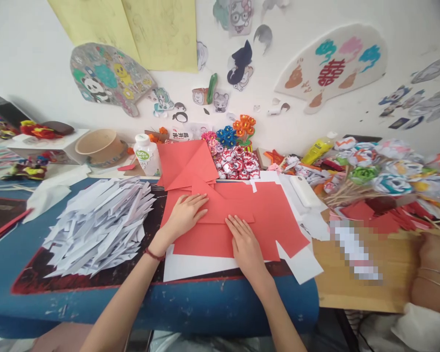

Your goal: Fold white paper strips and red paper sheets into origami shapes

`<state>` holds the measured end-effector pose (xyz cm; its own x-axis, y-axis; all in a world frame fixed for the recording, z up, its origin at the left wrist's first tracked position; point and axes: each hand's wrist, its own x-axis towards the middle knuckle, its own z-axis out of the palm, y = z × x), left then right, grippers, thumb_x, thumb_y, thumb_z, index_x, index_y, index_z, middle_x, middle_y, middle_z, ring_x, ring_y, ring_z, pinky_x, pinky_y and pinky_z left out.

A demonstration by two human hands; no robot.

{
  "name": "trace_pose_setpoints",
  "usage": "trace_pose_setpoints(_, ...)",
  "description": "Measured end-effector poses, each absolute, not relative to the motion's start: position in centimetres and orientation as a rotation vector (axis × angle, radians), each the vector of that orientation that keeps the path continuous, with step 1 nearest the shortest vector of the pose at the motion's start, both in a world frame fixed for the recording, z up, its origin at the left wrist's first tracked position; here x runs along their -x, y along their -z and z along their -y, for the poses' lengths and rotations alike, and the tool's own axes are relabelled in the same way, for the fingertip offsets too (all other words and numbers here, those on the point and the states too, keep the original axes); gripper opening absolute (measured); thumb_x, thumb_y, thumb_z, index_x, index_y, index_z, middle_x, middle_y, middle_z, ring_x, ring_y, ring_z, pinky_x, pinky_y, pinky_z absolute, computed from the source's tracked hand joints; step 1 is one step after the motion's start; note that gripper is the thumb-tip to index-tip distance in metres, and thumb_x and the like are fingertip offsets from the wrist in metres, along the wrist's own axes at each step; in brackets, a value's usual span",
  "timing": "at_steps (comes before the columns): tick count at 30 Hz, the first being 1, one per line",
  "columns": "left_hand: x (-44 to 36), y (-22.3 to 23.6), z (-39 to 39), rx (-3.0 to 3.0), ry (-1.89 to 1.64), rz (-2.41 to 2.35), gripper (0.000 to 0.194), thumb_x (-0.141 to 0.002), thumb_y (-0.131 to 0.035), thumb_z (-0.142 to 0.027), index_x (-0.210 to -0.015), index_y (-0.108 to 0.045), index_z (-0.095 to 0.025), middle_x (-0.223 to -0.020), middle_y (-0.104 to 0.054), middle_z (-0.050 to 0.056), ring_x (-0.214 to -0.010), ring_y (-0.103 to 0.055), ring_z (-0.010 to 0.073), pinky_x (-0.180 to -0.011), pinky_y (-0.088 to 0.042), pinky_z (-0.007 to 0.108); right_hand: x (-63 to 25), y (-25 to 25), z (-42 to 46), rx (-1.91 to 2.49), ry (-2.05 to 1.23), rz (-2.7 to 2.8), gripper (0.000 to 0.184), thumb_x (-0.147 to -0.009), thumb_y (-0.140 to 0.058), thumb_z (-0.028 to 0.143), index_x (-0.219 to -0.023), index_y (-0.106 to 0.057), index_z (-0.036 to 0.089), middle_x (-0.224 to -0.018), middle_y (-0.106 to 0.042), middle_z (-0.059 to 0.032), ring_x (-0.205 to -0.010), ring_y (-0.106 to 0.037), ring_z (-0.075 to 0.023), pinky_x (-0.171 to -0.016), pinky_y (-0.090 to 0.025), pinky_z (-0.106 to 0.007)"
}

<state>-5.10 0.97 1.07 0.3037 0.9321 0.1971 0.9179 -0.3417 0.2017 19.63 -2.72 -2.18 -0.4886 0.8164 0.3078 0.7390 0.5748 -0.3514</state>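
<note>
Both my hands lie flat on a folded sheet of red paper in the middle of the blue table. My left hand is open, fingers stretched to the right along a fold. My right hand is open too, palm down, its fingertips at the fold's lower edge. More red sheets, folded into triangles, lie just behind. White paper shows under the red sheet.
A big heap of white paper strips lies to the left. A white bottle and a paper bowl stand behind. Paper flowers on sticks crowd the right. Another person's arm with bangles rests on a wooden board.
</note>
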Motion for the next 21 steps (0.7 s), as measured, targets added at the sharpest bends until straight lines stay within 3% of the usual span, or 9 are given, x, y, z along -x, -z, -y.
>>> trace_pose_setpoints(12,6.8,0.1,-2.6,-2.534,-0.507,-1.713,0.044,-0.096,-0.049,-0.047,-0.136,-0.053,-0.029,-0.139,-0.058,0.006,-0.119,-0.057,0.0258,-0.103,-0.03,0.044,-17.3,1.1,3.6,1.164,-0.007,2.438,0.055,-0.091,-0.036,0.001,-0.142,-0.051,0.013,-0.143,-0.053,-0.0105,-0.138,-0.04,-0.0256,-0.116,-0.037,-0.046)
trace_pose_setpoints(21,6.5,-0.4,-3.6,-2.343,-0.61,-1.675,0.027,-0.087,-0.065,-0.045,-0.104,-0.06,-0.025,-0.129,-0.062,0.004,-0.113,-0.055,0.0253,-0.096,-0.032,0.041,-16.9,1.2,3.6,1.248,0.01,2.472,0.051,-0.092,-0.041,0.006,-0.142,-0.051,0.015,-0.148,-0.046,-0.0129,-0.141,-0.035,-0.0297,-0.115,-0.034,-0.05)
